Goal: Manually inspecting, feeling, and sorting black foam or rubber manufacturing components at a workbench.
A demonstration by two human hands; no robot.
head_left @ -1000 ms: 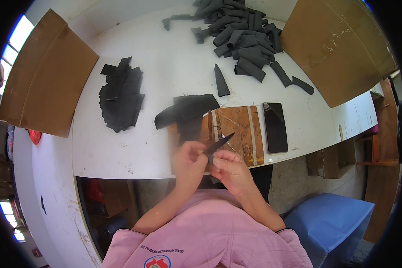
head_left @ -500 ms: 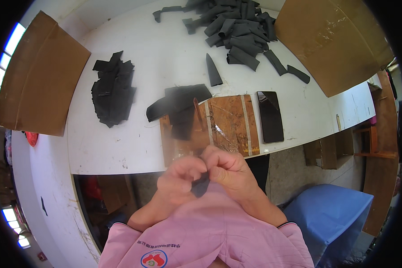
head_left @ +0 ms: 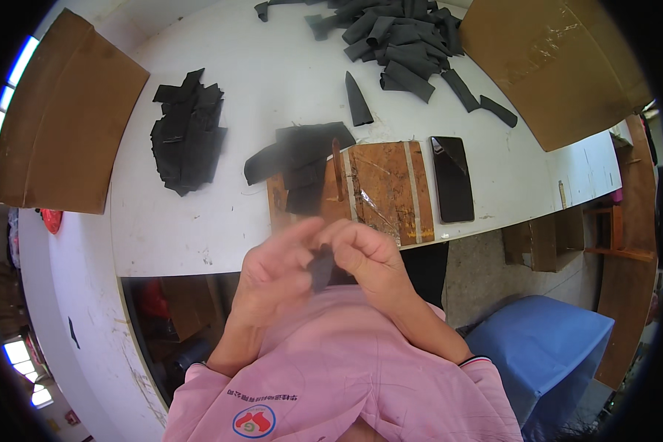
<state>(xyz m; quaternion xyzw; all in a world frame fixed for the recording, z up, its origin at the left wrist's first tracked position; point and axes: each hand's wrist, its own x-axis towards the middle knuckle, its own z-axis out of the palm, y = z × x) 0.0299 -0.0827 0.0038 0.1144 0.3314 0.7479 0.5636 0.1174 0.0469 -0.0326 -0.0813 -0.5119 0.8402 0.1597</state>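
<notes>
My right hand [head_left: 370,259] is closed, pinching a small dark grey fabric piece [head_left: 320,272] between thumb and fingers, just over the front edge of the table. Beside it, my left hand [head_left: 276,269] is smeared by motion; its forefinger reaches toward the right fingertips and its thumb is close to the piece. Whether the left fingers grip it is unclear. Beyond my hands lies a brown wooden board [head_left: 383,173] with pale tape strips and a reddish-brown stick [head_left: 337,169]. Flat dark fabric pieces [head_left: 302,158] overlap the board's left part.
A stack of dark cut fabric [head_left: 188,140] lies left. At the back is a heap of rolled dark pieces [head_left: 405,44]; nearer stands a pointed one [head_left: 358,102]. A phone [head_left: 453,179] lies right of the board. Cardboard boxes [head_left: 66,118] flank the table; a blue-covered object [head_left: 538,339] is lower right.
Both hands have risen slightly in the picture, with the fabric piece. My left hand has turned, its forefinger now stretched out more. The table's things shift a little in view.
</notes>
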